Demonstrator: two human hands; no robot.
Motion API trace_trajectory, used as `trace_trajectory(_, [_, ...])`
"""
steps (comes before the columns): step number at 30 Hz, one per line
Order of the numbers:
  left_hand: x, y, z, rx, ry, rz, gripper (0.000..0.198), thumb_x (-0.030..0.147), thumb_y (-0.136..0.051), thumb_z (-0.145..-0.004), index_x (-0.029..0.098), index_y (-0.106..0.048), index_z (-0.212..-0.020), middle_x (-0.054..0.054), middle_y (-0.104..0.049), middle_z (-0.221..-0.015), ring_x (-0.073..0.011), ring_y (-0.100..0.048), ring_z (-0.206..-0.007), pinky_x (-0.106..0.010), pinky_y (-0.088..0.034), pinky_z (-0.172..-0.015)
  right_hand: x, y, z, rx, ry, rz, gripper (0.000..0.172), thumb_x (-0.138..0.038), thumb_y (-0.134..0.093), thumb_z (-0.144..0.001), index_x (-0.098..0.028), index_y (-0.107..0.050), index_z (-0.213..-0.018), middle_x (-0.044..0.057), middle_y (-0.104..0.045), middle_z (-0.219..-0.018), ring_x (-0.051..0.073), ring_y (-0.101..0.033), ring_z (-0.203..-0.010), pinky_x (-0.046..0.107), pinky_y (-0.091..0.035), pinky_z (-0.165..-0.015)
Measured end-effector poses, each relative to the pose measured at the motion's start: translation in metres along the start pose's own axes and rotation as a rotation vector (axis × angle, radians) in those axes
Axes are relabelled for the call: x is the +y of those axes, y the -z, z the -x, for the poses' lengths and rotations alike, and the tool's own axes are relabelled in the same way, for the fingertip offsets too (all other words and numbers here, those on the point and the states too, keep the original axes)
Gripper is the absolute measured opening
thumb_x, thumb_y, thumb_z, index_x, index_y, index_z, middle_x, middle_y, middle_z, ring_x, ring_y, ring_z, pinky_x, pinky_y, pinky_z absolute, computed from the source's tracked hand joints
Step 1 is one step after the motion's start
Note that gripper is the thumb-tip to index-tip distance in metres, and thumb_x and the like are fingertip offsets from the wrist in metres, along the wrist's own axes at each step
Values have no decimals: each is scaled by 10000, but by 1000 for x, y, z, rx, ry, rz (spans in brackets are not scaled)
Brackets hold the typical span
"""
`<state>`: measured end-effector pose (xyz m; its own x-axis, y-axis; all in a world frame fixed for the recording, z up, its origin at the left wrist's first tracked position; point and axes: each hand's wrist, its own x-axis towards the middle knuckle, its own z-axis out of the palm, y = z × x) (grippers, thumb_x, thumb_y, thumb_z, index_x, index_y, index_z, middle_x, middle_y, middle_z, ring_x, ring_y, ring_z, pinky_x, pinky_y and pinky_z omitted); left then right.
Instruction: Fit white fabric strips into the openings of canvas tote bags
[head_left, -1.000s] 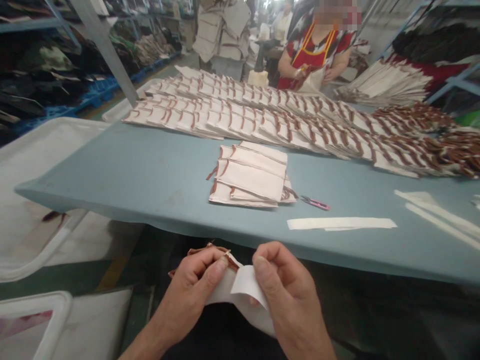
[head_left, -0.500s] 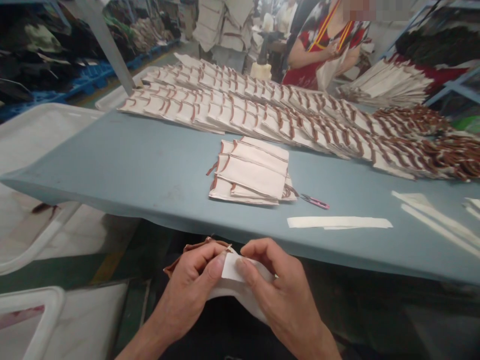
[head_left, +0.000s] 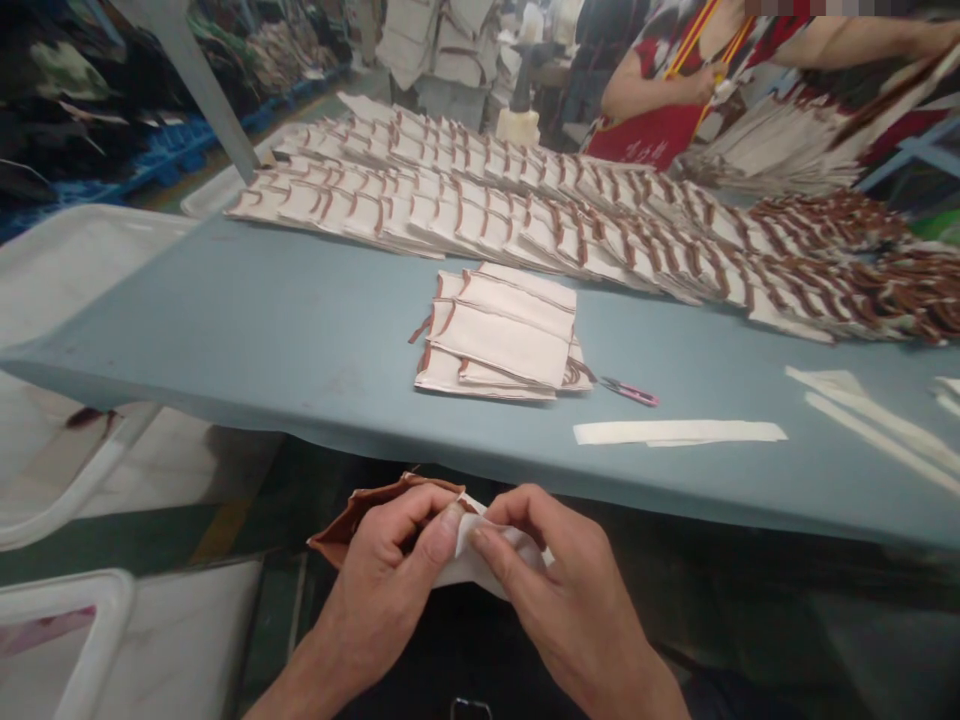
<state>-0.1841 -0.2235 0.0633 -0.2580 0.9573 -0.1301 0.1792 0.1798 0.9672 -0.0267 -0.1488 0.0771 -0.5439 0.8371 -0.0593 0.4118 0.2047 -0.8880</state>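
My left hand (head_left: pixel 394 570) is closed in front of the table edge, its thumb and finger pinching a piece of brown fabric (head_left: pixel 337 528) with a pale edge. Close beside it, my right hand (head_left: pixel 566 580) pinches a white fabric strip (head_left: pixel 465 570), whose end is folded up between both thumbs. Where strip and brown piece meet, my fingers partly cover them. Beyond my hands lies a small stack of cream fabric pieces (head_left: pixel 510 330) with brown edging. Small pink-handled thread snips (head_left: pixel 634 393) rest to its right.
White strips (head_left: pixel 679 432) lie near the table's front edge, with more strips (head_left: pixel 862 405) farther right. Long overlapping rows of brown-edged cream pieces (head_left: pixel 480 215) cover the back of the blue-grey table (head_left: pixel 300 320). Across it stands a co-worker (head_left: pixel 645 120). White tubs (head_left: pixel 82 260) flank the left.
The strip's end has been bent over between my thumbs, and more of the brown fabric shows at left. The co-worker has moved right, one arm now stretched out with a fabric piece.
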Motion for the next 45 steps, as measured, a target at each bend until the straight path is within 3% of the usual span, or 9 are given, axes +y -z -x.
trace_trajectory(6, [-8, 0, 2, -16, 114, 138, 408, 488, -543, -1001, 162, -723, -834, -15, -655, -753, -124, -496, -624, -214, -373, -550, 0, 13, 4, 18, -107, -215, 282, -418, -637, -944, -206, -597, -763, -47, -561, -638, 104, -460, -531, 212, -344, -476])
trace_trajectory(11, [-23, -4, 1, -20, 249, 430, 435, 554, -632, -947, 148, -695, -803, 14, -572, -657, -92, -394, -554, -201, -319, -501, -4, 19, 7, 26, -16, -269, 278, -374, -622, -952, -209, -551, -739, -5, -605, -821, 146, -576, -769, 241, -442, -704])
trace_trajectory(15, [-23, -9, -2, 10, 332, 543, 485, 606, -703, -864, 130, -692, -771, 20, -514, -603, -91, -356, -540, -206, -282, -482, -10, 13, 8, -14, 16, -302, 231, -313, -577, -950, -216, -522, -747, 21, -631, -950, 169, -611, -875, 276, -449, -785])
trace_trajectory(19, [-20, -9, -3, -5, 326, 510, 506, 615, -694, -867, 137, -652, -707, 33, -450, -593, -89, -319, -541, -209, -274, -482, -9, 6, 6, 1, -2, -230, 199, -269, -572, -928, -218, -511, -746, 29, -638, -996, 180, -610, -930, 295, -436, -824])
trace_trajectory(24, [-22, -6, -2, -23, 264, 397, 532, 601, -652, -900, 154, -571, -623, 20, -450, -622, -101, -356, -571, -216, -329, -504, 0, 5, -2, -118, -39, -231, 196, -271, -584, -917, -223, -495, -749, 20, -655, -949, 179, -603, -881, 303, -434, -802])
trace_trajectory(30, [-21, -1, -2, -45, 248, 332, 531, 586, -612, -924, 159, -578, -611, 14, -448, -591, -110, -369, -561, -227, -339, -497, 2, 1, -7, -145, -100, -211, 187, -304, -562, -893, -225, -488, -740, 14, -639, -880, 178, -592, -817, 307, -432, -761])
trace_trajectory(45, [-15, -2, -6, -44, 353, 437, 525, 599, -696, -821, 181, -485, -584, 61, -360, -549, -77, -294, -502, -211, -257, -460, 5, 6, -13, -204, -80, -90, 153, -276, -577, -859, -221, -503, -736, 10, -650, -836, 179, -557, -795, 299, -423, -739])
